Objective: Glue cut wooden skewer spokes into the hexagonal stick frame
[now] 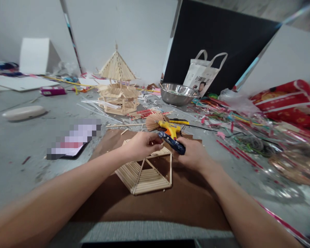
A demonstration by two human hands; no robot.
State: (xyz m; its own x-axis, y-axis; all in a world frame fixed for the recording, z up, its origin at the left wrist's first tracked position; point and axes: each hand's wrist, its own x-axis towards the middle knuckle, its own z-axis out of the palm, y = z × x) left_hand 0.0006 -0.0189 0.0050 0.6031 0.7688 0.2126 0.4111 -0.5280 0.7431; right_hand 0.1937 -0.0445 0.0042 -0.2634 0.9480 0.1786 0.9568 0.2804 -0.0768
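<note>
My right hand (pixel 193 153) is closed round a dark blue hand tool (pixel 172 143), perhaps a cutter; its exact kind is hard to see. My left hand (pixel 142 146) pinches the pale end of what looks like a thin wooden stick, close against the tool's tip. Below both hands a flat, many-sided frame of wooden sticks (pixel 150 181) lies on a brown sheet (pixel 191 203). Some of its triangular sections are filled with rows of sticks, and the one at the right shows the sheet through it. A yellow glue gun (pixel 172 130) lies just beyond the tool.
Behind stands a stick-built pavilion (pixel 117 67) with a pointed roof. A phone (pixel 74 139) and a white oval case (pixel 24 113) lie at left. Loose sticks (pixel 150 113), a steel bowl (pixel 179 94) and a paper bag (pixel 203 74) are farther back. Plastic-wrapped craft materials (pixel 260 137) clutter the right.
</note>
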